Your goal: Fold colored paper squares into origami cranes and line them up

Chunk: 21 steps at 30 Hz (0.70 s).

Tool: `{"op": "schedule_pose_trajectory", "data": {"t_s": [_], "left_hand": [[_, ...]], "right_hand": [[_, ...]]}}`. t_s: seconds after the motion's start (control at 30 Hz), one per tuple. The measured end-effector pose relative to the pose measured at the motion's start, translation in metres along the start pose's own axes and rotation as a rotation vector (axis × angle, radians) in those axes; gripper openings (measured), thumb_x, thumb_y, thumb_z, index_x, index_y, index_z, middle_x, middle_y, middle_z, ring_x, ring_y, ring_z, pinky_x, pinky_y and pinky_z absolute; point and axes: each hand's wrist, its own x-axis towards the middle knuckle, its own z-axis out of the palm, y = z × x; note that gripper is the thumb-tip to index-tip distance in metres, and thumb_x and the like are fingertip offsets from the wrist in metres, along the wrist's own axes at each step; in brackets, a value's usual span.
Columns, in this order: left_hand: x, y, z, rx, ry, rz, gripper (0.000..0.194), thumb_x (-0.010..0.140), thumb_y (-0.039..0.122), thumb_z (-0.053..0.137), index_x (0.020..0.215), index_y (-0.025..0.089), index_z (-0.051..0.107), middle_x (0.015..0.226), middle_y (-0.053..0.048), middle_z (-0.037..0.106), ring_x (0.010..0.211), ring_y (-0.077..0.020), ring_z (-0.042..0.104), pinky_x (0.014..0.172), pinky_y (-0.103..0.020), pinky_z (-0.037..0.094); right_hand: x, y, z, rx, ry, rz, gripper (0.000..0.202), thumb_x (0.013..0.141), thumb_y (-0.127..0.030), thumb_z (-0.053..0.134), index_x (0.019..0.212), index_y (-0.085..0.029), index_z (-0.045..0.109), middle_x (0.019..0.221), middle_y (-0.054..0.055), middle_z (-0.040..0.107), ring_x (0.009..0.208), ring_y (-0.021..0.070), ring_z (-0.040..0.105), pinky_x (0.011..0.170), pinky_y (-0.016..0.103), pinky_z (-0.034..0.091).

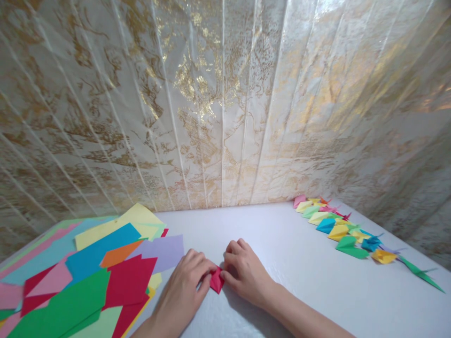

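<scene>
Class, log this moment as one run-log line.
left hand: touching red folded paper | right hand: touching its other side | table left: coloured sheets | table right: folded paper figures

Small folded red paper (217,283), matt; multicoloured paper sheets (92,263) left, matt; smooth white tabletop (275,234); far gold-white sheeting (225,103), shiny, creased.
</scene>
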Motion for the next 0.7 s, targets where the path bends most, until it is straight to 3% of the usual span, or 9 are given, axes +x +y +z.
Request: {"op": "schedule_pose_trajectory", "data": {"t_s": [0.13, 0.27, 0.4, 0.53, 0.7], "left_hand": [[0.0, -0.004, 0.0, 0.064, -0.026, 0.083, 0.022, 0.09, 0.004, 0.05, 0.09, 0.021, 0.064, 0.094, -0.003, 0.059, 0.094, -0.0234, 0.053, 0.082, -0.036, 0.042], [0.0, -0.011, 0.001, 0.031, -0.102, 0.105, 0.022, 0.093, 0.005, 0.047, 0.089, 0.02, 0.062, 0.093, -0.003, 0.061, 0.09, -0.022, 0.053, 0.08, -0.035, 0.042], [0.0, -0.01, -0.002, -0.001, -0.121, 0.113, 0.029, 0.092, 0.002, 0.04, 0.094, 0.02, 0.063, 0.095, -0.004, 0.061, 0.091, -0.0215, 0.054, 0.081, -0.035, 0.043], [0.0, 0.001, -0.011, 0.009, -0.178, 0.075, 0.04, 0.081, -0.006, 0.041, 0.098, 0.022, 0.065, 0.098, -0.004, 0.061, 0.095, -0.0216, 0.054, 0.085, -0.035, 0.042], [0.003, 0.008, -0.012, 0.048, -0.165, 0.053, 0.02, 0.088, 0.007, 0.053, 0.091, 0.022, 0.066, 0.094, -0.003, 0.063, 0.093, -0.0224, 0.055, 0.086, -0.037, 0.042]], "right_hand": [[0.001, 0.006, -0.006, 0.017, -0.085, -0.27, 0.021, 0.079, -0.006, 0.071, 0.096, -0.018, 0.066, 0.1, 0.006, 0.062, 0.092, 0.0198, 0.055, 0.081, 0.03, 0.044], [0.003, 0.014, -0.006, -0.08, -0.138, -0.523, 0.008, 0.088, -0.014, 0.069, 0.093, -0.02, 0.067, 0.093, 0.003, 0.067, 0.083, 0.0177, 0.057, 0.077, 0.028, 0.043], [0.003, 0.018, 0.0, -0.162, -0.065, -0.554, 0.008, 0.093, -0.015, 0.061, 0.088, -0.019, 0.065, 0.084, 0.003, 0.066, 0.074, 0.0169, 0.055, 0.07, 0.028, 0.04], [0.003, 0.019, 0.001, -0.11, -0.035, -0.516, 0.01, 0.089, -0.008, 0.06, 0.088, -0.018, 0.063, 0.082, 0.002, 0.064, 0.073, 0.0164, 0.055, 0.068, 0.026, 0.04], [0.002, 0.018, 0.0, -0.048, -0.03, -0.474, 0.012, 0.086, -0.008, 0.06, 0.088, -0.019, 0.063, 0.083, 0.003, 0.064, 0.075, 0.0172, 0.055, 0.069, 0.026, 0.04]]}}
